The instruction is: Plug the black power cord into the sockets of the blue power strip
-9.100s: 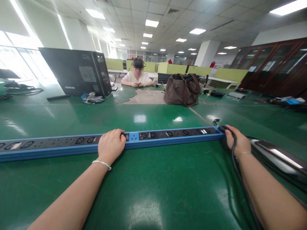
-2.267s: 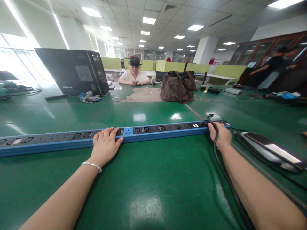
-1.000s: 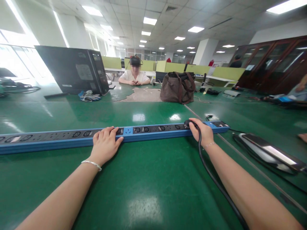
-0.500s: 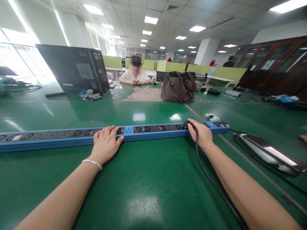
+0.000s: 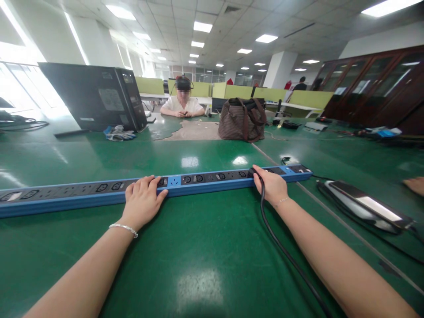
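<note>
A long blue power strip with black sockets lies across the green tabletop. My left hand grips it left of the blue socket, fingers over the top and thumb at the near edge. Toward the strip's right end, my right hand is closed around a black plug at the sockets. Whether the plug's pins are fully seated is hidden. From the plug, a thick black cable runs down toward me beside my right forearm.
A black and silver device with a cable lies at right, near another person's hand. Farther back are a black computer case, gloves and a brown bag. A person with a headset sits opposite.
The whole view has shifted slightly, so most things appear a little farther left. Both hands keep their places on the strip and plug. More of the other person's hand shows at right.
</note>
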{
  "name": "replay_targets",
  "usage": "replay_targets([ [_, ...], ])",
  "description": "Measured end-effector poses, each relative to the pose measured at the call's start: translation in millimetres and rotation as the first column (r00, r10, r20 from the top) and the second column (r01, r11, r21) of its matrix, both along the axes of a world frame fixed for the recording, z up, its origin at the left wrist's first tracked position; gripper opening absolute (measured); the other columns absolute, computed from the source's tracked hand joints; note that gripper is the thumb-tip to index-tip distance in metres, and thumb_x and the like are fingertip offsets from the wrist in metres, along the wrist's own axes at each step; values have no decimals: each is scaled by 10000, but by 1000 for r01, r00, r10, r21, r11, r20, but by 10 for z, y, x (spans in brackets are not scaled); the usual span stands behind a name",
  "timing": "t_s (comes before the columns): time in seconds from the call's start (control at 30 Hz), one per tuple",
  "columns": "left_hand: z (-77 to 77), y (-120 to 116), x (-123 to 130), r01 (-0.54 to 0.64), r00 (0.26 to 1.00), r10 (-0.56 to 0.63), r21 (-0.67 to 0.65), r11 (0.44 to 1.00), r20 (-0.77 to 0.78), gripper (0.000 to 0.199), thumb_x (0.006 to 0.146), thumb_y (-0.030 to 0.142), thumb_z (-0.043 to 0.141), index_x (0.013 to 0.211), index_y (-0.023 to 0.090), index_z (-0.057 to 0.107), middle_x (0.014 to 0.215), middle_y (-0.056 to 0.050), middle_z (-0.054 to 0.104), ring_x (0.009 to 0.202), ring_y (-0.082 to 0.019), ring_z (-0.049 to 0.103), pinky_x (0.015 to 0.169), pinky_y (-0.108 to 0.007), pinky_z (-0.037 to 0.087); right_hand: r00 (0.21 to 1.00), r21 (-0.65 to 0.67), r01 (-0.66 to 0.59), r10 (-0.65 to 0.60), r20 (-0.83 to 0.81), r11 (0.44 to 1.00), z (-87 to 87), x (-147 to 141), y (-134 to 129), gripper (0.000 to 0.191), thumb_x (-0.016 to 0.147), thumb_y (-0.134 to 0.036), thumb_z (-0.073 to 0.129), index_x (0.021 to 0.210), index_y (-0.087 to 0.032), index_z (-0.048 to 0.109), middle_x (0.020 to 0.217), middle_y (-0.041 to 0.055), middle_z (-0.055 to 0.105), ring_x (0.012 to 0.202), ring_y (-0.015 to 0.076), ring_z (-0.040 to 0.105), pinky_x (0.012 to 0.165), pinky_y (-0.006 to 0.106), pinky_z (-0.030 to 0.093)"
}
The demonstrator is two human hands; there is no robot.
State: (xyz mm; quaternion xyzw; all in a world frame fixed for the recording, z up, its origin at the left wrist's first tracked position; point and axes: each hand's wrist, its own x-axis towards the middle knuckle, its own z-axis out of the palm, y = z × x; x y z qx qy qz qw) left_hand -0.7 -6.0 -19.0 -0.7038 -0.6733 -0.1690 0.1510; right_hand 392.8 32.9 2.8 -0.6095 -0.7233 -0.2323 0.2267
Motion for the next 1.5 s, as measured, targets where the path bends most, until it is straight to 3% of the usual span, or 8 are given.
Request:
replay_targets([
  [0.33,2,-5,-2,-6,1000,6,-9,1000,-11,561,870,502,293,1294,172,456,1308,-149,484,1210,-289,412,1004,-463,256,995,-11,96,-96,-42,995,-37,-45,6,411,867,-338,389,1210,-242,594,860,52,713,661,190,635,570,271,451],
  [0.6,16,-10,13,-8,1000,8,-10,1000,-8,566,872,498,288,1297,163,452,1304,-150,483,1207,-291,412,1002,-463,257,990,1,30,-29,-138,1000,-89,-45,17,416,893,-362,357,1218,-226,576,982,66,694,805,217,643,680,307,487],
  [1.27,22,-20,23,-14,1000,14,-9,1000,-11,561,869,489,298,1292,160,460,1304,-152,481,1203,-293,412,1002,-464,253,990,39,90,-85,-108,995,-128,-34,45,395,895,-377,386,1201,-232,590,811,62,708,621,201,636,584,279,433],
  [1.37,18,-15,19,-15,1000,15,-9,1000,-11,563,868,491,297,1294,160,458,1306,-152,480,1203,-297,412,1001,-464,253,959,69,45,-23,-283,997,-115,12,67,411,898,-384,366,1205,-212,580,888,74,704,690,200,654,636,283,470],
  [1.5,10,-6,9,-6,1000,6,-10,1000,-13,564,869,495,295,1292,161,459,1311,-152,479,1205,-296,409,999,-467,254,814,177,109,14,-580,978,-81,112,78,438,903,-388,328,1228,-195,549,1052,82,670,812,193,659,715,290,499],
])
